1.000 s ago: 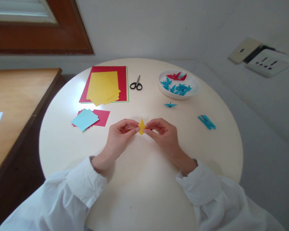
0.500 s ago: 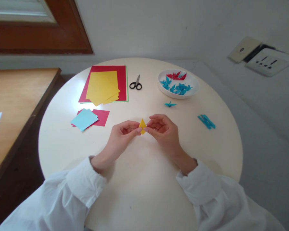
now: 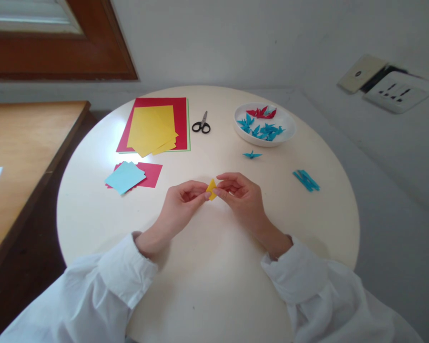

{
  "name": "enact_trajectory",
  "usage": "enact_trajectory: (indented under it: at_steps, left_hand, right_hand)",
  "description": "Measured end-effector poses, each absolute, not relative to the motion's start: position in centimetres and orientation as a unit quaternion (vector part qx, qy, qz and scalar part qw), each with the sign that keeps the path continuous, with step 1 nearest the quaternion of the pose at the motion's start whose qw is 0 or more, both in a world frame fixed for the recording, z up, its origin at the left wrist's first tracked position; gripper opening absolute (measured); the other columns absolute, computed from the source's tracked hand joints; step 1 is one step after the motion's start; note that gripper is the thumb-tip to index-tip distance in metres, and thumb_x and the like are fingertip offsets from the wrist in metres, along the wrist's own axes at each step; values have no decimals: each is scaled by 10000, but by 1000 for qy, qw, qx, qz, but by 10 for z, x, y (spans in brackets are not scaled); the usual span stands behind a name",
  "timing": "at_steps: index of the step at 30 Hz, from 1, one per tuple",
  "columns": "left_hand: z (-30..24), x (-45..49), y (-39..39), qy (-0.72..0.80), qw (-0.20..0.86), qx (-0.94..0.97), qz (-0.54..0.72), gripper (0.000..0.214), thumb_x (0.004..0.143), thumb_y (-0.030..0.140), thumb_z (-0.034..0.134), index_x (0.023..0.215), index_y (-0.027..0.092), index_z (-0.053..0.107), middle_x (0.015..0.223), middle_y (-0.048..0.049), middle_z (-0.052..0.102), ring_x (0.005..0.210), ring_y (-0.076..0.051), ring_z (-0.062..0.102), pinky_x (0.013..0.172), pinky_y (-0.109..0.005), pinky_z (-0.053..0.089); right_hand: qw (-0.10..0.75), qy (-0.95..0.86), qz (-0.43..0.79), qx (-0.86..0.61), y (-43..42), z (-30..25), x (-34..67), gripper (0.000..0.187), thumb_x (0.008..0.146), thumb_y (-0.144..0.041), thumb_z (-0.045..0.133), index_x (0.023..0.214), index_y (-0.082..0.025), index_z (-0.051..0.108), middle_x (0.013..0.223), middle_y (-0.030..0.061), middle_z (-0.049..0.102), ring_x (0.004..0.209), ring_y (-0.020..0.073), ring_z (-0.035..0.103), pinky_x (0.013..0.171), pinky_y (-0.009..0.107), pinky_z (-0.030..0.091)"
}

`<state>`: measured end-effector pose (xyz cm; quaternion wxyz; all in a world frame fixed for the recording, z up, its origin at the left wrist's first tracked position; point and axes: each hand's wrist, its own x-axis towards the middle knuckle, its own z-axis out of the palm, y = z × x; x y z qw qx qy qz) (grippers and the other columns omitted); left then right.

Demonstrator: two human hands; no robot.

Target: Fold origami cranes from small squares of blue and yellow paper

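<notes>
A small folded yellow paper piece point(image 3: 211, 187) is pinched between both hands above the middle of the round white table point(image 3: 207, 267). My left hand point(image 3: 180, 200) grips its left side with thumb and fingers closed. My right hand point(image 3: 241, 195) pinches its right side, fingers curled. Most of the paper is hidden by the fingertips.
Large red and yellow sheets point(image 3: 153, 126) lie at the back left, with small light blue and red squares point(image 3: 128, 175) nearer. Black scissors point(image 3: 201, 125) lie at the back. A white bowl point(image 3: 265, 125) holds several folded paper cranes. One blue crane point(image 3: 252, 155) and blue paper strips point(image 3: 306, 180) lie at the right. A wooden desk point(image 3: 17, 157) stands left.
The yellow piece has tilted and shows less between the fingers; my right hand's fingers have shifted slightly over it. Both hands stay in the same place.
</notes>
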<state>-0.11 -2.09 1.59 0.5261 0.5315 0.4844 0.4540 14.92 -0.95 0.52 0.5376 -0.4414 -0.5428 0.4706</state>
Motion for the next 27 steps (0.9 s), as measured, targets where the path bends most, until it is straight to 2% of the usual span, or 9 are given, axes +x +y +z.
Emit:
enact_trajectory:
  at_steps: [7, 10, 12, 19, 27]
  left_hand:
    - [15, -1, -23, 471, 540, 544, 437, 150, 710, 276, 663, 789, 157, 619, 706, -36, 701, 694, -172, 675, 605, -256, 520]
    - [14, -1, -24, 461, 527, 567, 435, 105, 709, 205, 638, 798, 161, 607, 716, -28, 695, 700, -161, 674, 620, -243, 517]
    - [15, -1, -25, 461, 524, 571, 432, 110, 705, 191, 632, 807, 164, 603, 720, -26, 696, 696, -158, 671, 622, -240, 515]
    - [20, 0, -24, 471, 517, 604, 383, 153, 740, 299, 626, 720, 156, 675, 704, -34, 692, 630, -140, 604, 559, -229, 462]
    - [20, 1, -24, 473, 495, 615, 391, 207, 747, 335, 617, 638, 160, 637, 604, -20, 652, 549, -122, 561, 498, -214, 418]
  right_hand:
    - [509, -542, 498, -446, -9, 5, 148, 211, 645, -269, 717, 831, -205, 641, 701, -10, 637, 639, 119, 589, 590, 254, 470]
    - [476, -568, 495, -454, -9, 6, 149, 121, 683, -293, 681, 725, -189, 636, 692, -2, 630, 632, 118, 571, 579, 254, 444]
    - [469, -578, 486, -458, -9, 7, 150, 137, 706, -292, 657, 639, -181, 612, 627, -14, 601, 599, 107, 541, 568, 248, 420]
    - [498, -532, 517, -449, -10, 8, 147, 154, 682, -302, 664, 626, -177, 594, 612, -18, 597, 587, 107, 543, 557, 239, 428]
    - [495, -542, 495, -465, -12, 11, 147, 173, 686, -313, 655, 604, -181, 579, 593, -16, 581, 582, 112, 523, 570, 250, 424]
